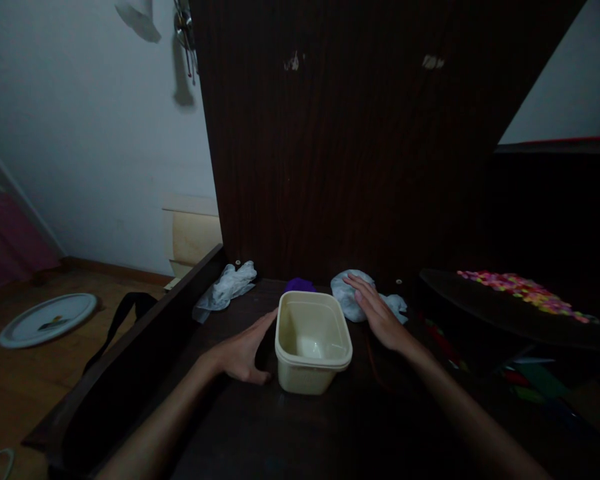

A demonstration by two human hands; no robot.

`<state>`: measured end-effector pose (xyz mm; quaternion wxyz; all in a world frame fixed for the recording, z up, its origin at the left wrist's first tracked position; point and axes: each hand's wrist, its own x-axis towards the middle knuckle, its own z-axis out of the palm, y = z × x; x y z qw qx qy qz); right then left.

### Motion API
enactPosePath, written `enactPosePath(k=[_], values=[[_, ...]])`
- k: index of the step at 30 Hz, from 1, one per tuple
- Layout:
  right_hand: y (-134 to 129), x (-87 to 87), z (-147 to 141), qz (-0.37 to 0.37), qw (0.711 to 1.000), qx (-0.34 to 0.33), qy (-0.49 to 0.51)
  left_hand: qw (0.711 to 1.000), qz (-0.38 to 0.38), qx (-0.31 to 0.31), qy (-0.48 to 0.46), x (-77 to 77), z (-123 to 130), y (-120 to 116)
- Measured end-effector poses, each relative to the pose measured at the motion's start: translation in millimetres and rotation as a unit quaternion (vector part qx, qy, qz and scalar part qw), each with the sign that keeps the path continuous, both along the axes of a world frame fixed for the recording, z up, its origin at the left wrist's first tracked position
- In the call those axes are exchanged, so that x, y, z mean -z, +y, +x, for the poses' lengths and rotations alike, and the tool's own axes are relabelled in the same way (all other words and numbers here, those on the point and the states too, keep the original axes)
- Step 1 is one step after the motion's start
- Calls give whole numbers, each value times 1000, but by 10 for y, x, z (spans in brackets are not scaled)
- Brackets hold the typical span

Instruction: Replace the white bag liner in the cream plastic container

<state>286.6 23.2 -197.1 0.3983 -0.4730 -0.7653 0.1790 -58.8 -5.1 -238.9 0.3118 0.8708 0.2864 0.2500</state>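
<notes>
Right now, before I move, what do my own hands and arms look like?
Your slim, bare left hand and slim, bare right hand show no gloves or rings. Both narrow forearms, left and right, show no sleeves, watch or bracelet. The light is too dim for fine markings.

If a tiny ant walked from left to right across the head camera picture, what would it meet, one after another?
White round thing on the floor, left hand, tub, right hand, pile of bright bits.
</notes>
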Motion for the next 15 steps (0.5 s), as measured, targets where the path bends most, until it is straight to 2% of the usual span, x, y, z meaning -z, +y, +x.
enactPosePath(k=[2,5,8,10,15], values=[[-130,-84,-59,-22,998,-35,38,999,8,-35,33,7,-111,52],[-311,-170,-155,-53,992,-92,65,980,70,-161,95,-12,-243,154],[-441,-208,-248,-77,983,-146,83,920,151,-291,217,-71,-335,241],[-492,-219,-300,-99,976,-166,105,880,167,-343,284,-103,-383,269],[-527,-226,-367,-146,956,-174,185,834,150,-417,328,-121,-474,265]])
